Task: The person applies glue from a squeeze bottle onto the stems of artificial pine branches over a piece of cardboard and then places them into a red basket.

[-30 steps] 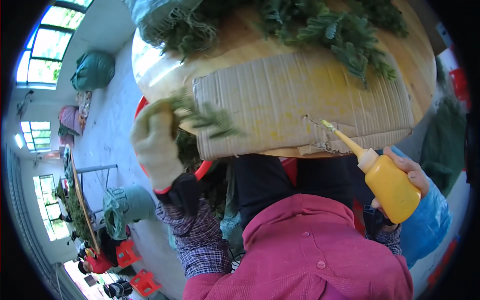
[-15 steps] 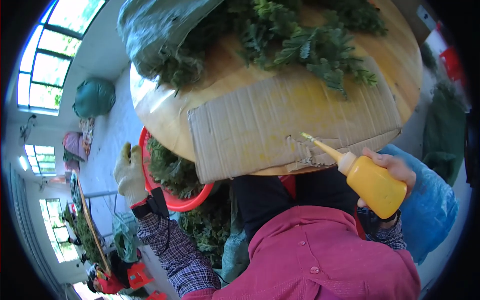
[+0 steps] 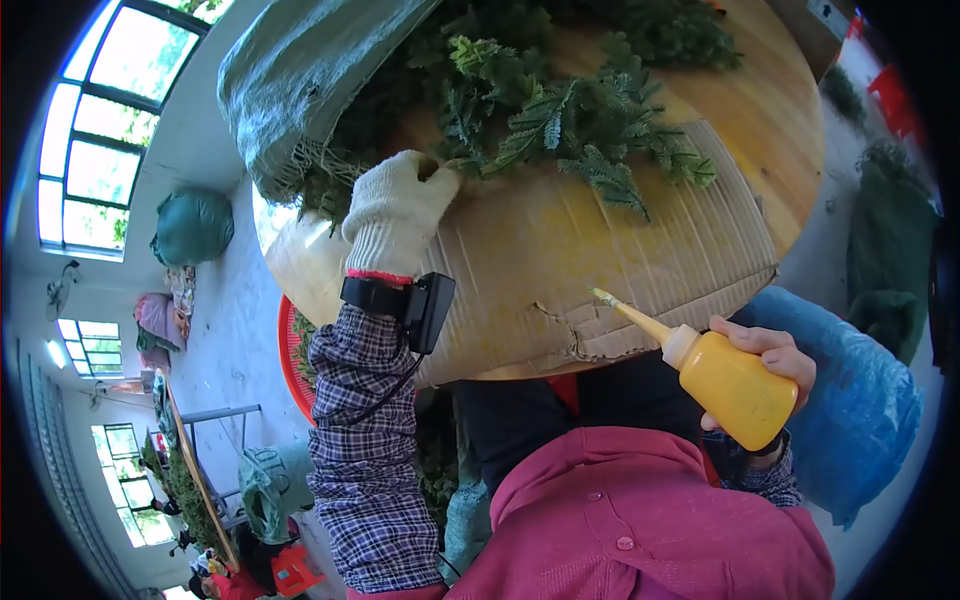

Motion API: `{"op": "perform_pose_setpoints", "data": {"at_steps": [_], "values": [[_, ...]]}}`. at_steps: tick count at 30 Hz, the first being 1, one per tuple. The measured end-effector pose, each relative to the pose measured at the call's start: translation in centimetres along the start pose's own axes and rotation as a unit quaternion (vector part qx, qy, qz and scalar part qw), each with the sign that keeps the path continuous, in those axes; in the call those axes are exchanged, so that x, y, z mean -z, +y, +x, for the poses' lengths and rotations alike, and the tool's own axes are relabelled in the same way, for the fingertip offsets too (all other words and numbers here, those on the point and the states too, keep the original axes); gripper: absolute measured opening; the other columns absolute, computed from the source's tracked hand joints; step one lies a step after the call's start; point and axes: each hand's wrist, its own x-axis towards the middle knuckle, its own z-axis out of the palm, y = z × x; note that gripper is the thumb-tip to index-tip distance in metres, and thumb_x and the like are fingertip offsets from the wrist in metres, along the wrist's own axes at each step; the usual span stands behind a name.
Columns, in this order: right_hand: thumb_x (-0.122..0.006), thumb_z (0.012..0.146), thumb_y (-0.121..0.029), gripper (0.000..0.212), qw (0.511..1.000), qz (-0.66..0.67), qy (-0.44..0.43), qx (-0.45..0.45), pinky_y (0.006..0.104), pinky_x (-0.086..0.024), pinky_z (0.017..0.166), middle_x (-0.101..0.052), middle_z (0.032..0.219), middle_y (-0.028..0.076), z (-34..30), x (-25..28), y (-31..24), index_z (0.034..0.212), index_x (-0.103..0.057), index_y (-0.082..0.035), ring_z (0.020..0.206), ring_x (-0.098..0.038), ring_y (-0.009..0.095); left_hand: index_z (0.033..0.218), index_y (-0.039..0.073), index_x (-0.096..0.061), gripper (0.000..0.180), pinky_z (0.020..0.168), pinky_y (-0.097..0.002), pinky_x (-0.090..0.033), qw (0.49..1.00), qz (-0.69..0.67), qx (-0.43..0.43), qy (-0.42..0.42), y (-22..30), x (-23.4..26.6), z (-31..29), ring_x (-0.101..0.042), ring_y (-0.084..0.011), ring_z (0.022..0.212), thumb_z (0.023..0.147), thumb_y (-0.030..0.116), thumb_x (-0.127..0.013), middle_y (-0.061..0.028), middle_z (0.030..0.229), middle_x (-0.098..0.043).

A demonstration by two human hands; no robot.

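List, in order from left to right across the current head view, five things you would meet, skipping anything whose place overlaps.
Rounded green sack → red plastic basket → left hand in a cream knitted glove → yellow plastic squeeze bottle with a tapered nozzle → dark green fabric.

the fingertips of the gloved left hand [image 3: 402, 203] are largely hidden beside the sprigs [image 3: 612, 182], so whether one is gripped cannot be told. the palm of the right hand [image 3: 780, 358] is covered by the yellow bottle [image 3: 735, 390]. the green sack [image 3: 290, 85] is cut off by the top edge, and the red basket [image 3: 289, 362] is partly blocked by the left sleeve [image 3: 370, 465].
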Motion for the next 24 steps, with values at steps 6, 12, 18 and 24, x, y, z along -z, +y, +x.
{"op": "perform_pose_setpoints", "data": {"at_steps": [6,12,18,24], "values": [[-0.099,0.067,-0.028,0.084,1.000,0.004,-0.002,0.001,0.0544,-0.057,0.100,-0.061,0.122,0.019,0.1,-0.1,0.2,0.127,-0.041,-0.012,0.114,-0.066,0.036,0.103,0.005,-0.076,0.045,0.087,-0.0481,-0.053,1.000,0.023,0.012,0.008,0.3,-0.6,0.5,-0.070,-0.0404,0.097,0.089,0.046,-0.062,-0.0218,0.100,-0.073],[-0.098,0.068,-0.028,0.083,1.000,0.005,-0.003,0.005,0.0550,-0.057,0.099,-0.061,0.122,0.019,0.2,-0.3,0.0,0.126,-0.042,-0.012,0.114,-0.066,0.034,0.100,0.004,-0.077,0.045,0.085,-0.0476,-0.053,0.997,0.019,0.047,0.061,-2.5,1.3,-0.3,-0.070,-0.0406,0.093,0.088,0.045,-0.064,-0.0208,0.095,-0.074],[-0.098,0.069,-0.028,0.082,1.000,0.013,-0.008,0.005,0.0550,-0.057,0.100,-0.061,0.122,0.019,0.1,-0.8,-0.1,0.127,-0.042,-0.013,0.114,-0.066,0.035,0.098,0.003,-0.077,0.041,0.077,-0.0433,-0.054,0.980,-0.019,0.068,0.185,-4.7,2.7,-4.1,-0.072,-0.0339,0.079,0.087,0.042,-0.067,-0.0185,0.087,-0.074],[-0.097,0.070,-0.029,0.083,1.000,0.014,-0.002,0.004,0.0551,-0.057,0.100,-0.061,0.122,0.020,0.1,-0.8,-0.4,0.128,-0.040,-0.013,0.115,-0.066,0.036,0.098,0.001,-0.077,0.033,0.064,-0.0325,-0.051,0.950,-0.236,0.171,0.111,-3.9,2.4,-12.0,-0.063,-0.0170,0.065,0.089,0.033,-0.071,-0.0096,0.075,-0.070]]}}
